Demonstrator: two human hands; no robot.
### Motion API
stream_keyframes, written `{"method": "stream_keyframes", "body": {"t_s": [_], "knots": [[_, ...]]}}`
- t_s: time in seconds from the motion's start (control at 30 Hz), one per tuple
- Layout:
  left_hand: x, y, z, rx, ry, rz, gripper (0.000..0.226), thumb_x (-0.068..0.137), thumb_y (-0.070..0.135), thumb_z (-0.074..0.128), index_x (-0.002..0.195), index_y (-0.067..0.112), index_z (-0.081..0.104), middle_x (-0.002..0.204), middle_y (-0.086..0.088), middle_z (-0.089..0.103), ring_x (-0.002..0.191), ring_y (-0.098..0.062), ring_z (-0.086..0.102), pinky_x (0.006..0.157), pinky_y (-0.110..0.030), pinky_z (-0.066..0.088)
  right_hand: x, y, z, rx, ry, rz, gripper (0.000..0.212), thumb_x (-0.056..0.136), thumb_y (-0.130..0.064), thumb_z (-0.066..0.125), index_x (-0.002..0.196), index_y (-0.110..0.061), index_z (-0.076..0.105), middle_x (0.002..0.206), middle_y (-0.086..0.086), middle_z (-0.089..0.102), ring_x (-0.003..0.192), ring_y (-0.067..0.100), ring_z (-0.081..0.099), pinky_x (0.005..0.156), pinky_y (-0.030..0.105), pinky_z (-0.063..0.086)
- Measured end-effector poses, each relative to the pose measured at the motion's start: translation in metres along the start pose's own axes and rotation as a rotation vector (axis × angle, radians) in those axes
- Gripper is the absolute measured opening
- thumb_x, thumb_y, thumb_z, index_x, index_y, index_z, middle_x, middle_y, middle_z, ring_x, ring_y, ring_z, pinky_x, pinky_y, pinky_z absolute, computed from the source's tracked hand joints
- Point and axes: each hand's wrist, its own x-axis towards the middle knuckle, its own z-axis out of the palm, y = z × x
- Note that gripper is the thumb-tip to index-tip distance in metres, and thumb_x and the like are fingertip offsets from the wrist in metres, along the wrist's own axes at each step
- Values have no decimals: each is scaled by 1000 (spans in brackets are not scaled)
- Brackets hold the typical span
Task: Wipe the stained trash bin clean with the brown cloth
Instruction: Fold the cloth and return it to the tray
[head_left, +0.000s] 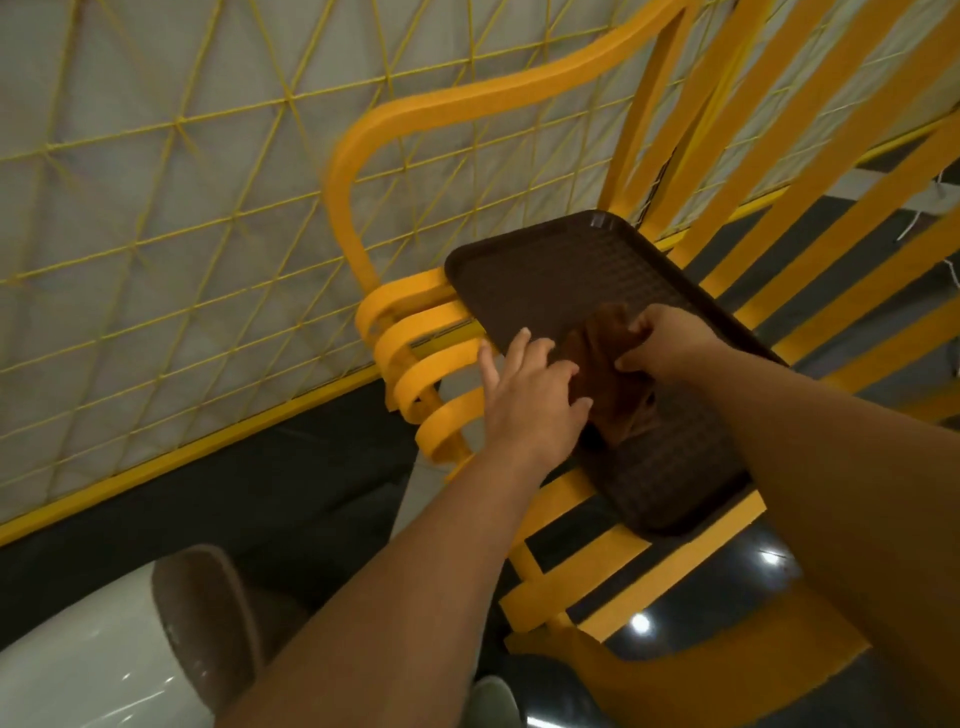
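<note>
- Step in hand: we are collecting the brown cloth (610, 374), which is lying crumpled on a dark brown tray (561, 270) resting on the slats of a yellow bench (587, 587); wiping is not yet begun.
- Right hand (670, 345): we are pinching the cloth's upper edge, fingers curled round it.
- Left hand (530, 395): fingers are spreading fairly wide and straight, tips touching the cloth's near side and the tray.
- Trash bin (98, 649): white body with brown rim, sitting at lower left, well apart from the cloth; stains cannot be told from here.
- Next move, we judge: lifting the cloth clear of the tray and carrying it down to the bin.
</note>
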Motion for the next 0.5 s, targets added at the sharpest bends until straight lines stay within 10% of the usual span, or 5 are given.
{"method": "stream_keyframes", "body": {"t_s": [0.23,0.5], "knots": [[-8,10,6,137,-18,-2,39,94,44,45,130,30,53,138,5,48,144,-23,16,105,-55,-23,3,-3,7,-387,116,-161,51,69,-27,83,108,-23,50,115,5,39,111,29,44,76,40,42],[-22,-5,-11,133,-58,-133,35,92,36,49,127,31,51,138,4,47,145,-27,8,102,-58,-27,-1,-10,24,-264,-177,-104,57,78,-31,77,128,-17,52,113,4,53,81,16,57,60,25,47]]}}
